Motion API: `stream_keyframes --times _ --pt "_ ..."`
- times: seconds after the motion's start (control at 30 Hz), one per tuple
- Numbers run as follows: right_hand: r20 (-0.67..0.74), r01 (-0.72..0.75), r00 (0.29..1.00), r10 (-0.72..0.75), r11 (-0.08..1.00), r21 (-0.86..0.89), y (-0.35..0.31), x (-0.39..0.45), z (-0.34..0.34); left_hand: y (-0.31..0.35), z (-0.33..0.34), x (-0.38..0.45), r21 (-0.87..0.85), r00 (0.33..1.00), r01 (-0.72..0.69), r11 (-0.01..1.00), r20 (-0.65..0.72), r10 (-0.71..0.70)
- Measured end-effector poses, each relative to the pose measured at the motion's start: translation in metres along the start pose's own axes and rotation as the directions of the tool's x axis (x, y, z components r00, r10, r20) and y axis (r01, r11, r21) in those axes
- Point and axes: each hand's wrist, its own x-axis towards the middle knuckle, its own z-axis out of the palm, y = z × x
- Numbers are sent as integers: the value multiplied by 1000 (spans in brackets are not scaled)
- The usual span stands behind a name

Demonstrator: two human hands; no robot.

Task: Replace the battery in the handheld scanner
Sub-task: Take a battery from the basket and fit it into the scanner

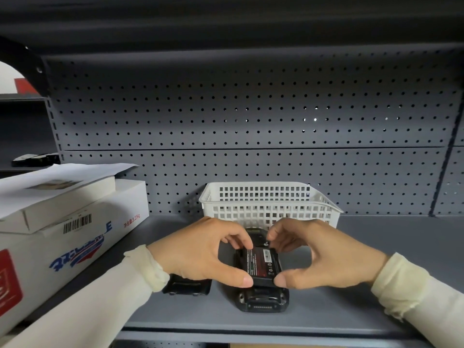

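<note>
Black handheld scanner (262,301) face-down on grey shelf (376,247), back cover (187,287) off, lying beside it. My left hand (200,252) and right hand (313,254) pinch the red-labelled black battery (261,263) in its bay. Seating unfinished; cover remains.

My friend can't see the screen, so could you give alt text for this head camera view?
Both hands, left and right, pinch a battery in the back of a black handheld scanner lying on a grey shelf. A white basket stands behind; a black cover lies left.
</note>
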Motion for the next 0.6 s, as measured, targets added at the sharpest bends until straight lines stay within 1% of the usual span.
stream_keyframes --times 0.2,0.6 --pt "33 5 999 -1 992 -122 -4 -2 -1 0 1 -3 70 1000 -2 998 -5 2" --pt "43 21 999 -13 981 -193 -2 0 5 -4 0 -4 99 1000 -8 995 3 8"
